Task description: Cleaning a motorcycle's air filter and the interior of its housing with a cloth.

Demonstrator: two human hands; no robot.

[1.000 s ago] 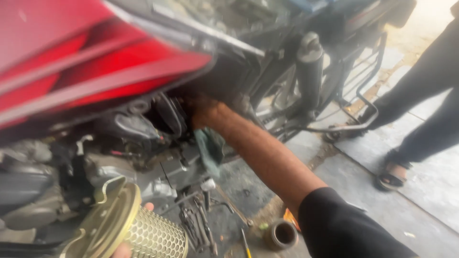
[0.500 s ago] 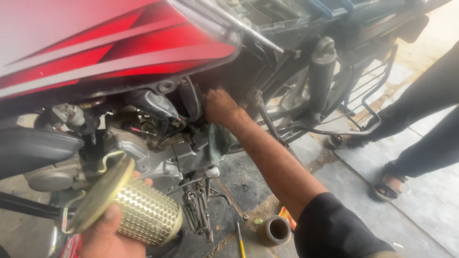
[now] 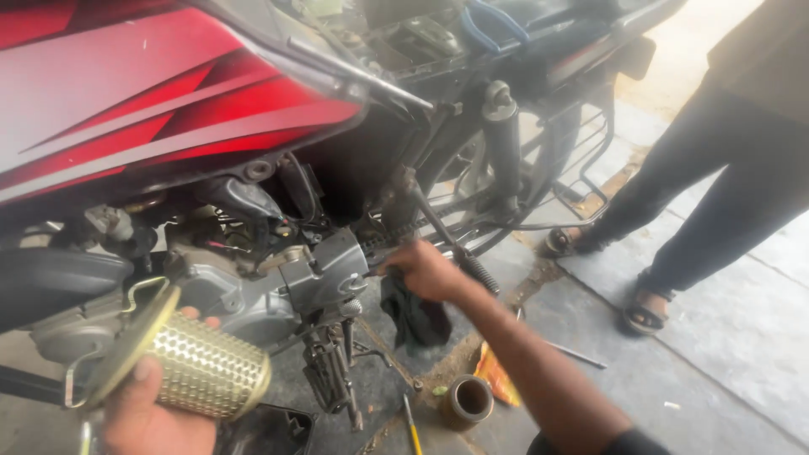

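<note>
A perforated brass-coloured cylinder [image 3: 206, 375] with a flat round flange is being held in the left hand [image 3: 156, 417] at the lower left of the view, fingers wrapped round its body. Its long axis is lying roughly level, tilted slightly down to the right, with the flange end turned toward the dark grey engine casing [image 3: 244, 291] just above and behind it. The opening it may belong to cannot be made out.

The right hand [image 3: 425, 270] is being held farther right, against the side of the engine, closed on a dark rag [image 3: 413, 316] that is hanging below the fist; the fingertips are being pressed toward a grey cover [image 3: 324, 270] beside the foot lever. The left hand is therefore the nearer one to the cylinder (it is the only one touching it), while the right is well apart from it, with the cover and a footpeg assembly [image 3: 329, 371] between.

The motorcycle, with its red side panel [image 3: 168, 109] overhead, is standing on a grey tiled floor [image 3: 742, 337]. A small open tin [image 3: 468, 400], an orange scrap and a thin tool are lying on the floor near the right forearm. Another person's legs in dark trousers and sandals [image 3: 645, 307] are seen at the right, clear of the work.
</note>
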